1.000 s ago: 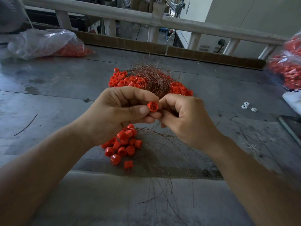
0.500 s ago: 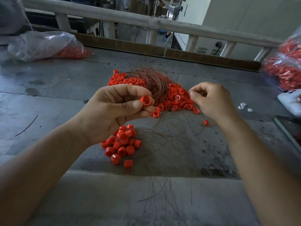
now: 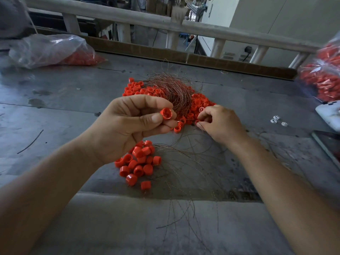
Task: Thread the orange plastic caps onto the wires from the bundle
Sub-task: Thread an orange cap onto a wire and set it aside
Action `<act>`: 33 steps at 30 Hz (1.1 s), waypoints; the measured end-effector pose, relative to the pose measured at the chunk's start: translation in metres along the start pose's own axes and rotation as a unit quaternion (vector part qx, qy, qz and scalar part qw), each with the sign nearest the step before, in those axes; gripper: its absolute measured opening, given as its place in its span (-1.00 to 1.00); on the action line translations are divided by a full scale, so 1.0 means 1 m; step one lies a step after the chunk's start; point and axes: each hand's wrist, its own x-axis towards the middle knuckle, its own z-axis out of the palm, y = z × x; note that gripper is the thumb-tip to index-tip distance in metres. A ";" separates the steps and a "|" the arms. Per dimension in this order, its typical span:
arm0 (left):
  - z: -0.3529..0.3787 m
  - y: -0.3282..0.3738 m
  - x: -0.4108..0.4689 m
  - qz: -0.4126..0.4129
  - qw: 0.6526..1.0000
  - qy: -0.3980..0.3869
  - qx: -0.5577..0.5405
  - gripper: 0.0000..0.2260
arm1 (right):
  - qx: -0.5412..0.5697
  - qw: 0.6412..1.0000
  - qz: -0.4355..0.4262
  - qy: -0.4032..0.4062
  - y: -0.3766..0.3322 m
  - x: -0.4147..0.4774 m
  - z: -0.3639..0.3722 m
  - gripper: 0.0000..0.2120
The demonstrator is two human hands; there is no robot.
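Note:
My left hand [image 3: 127, 124] pinches one orange cap [image 3: 166, 113] between thumb and fingers, its open side facing me. My right hand [image 3: 220, 124] is down at the near edge of the loose cap pile [image 3: 198, 105], fingertips pinching a thin wire [image 3: 201, 126] there. The bundle of thin brown wires [image 3: 174, 89] lies curled on top of that pile. A second heap of caps [image 3: 138, 162] with wires trailing to the right lies nearer to me, under my left hand.
A grey worktable [image 3: 64, 107] carries a plastic bag of caps [image 3: 51, 50] at far left and another bag [image 3: 323, 78] at far right. A white device [image 3: 329, 115], small white bits [image 3: 276, 120] and a dark slab [image 3: 329, 144] lie at right. A stray wire [image 3: 30, 142] lies left.
My right hand left the cap held by my left hand, swung out to the right, then came down onto the near edge of the pile. My left hand kept the cap raised.

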 end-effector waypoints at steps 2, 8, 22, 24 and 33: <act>0.000 0.000 0.000 0.000 1.000 0.001 0.002 -0.80 | 0.003 1.000 -0.009 0.003 -0.001 0.000 0.000 -0.89; 0.001 0.001 -0.001 -0.001 1.000 0.006 0.005 -0.81 | 0.031 0.999 -0.032 -0.010 -0.002 -0.001 -0.001 -0.82; 0.002 0.000 0.000 -0.011 0.999 0.021 0.037 -0.80 | 0.416 0.908 0.049 0.028 -0.012 -0.008 -0.030 -0.80; 0.002 0.000 0.000 -0.014 0.999 0.025 0.046 -0.82 | 0.461 0.887 0.034 -0.011 -0.023 -0.014 -0.034 -0.83; 0.001 0.000 0.001 -0.022 0.997 0.035 0.062 -0.77 | 0.571 0.817 0.000 -0.077 -0.047 -0.029 -0.036 -0.84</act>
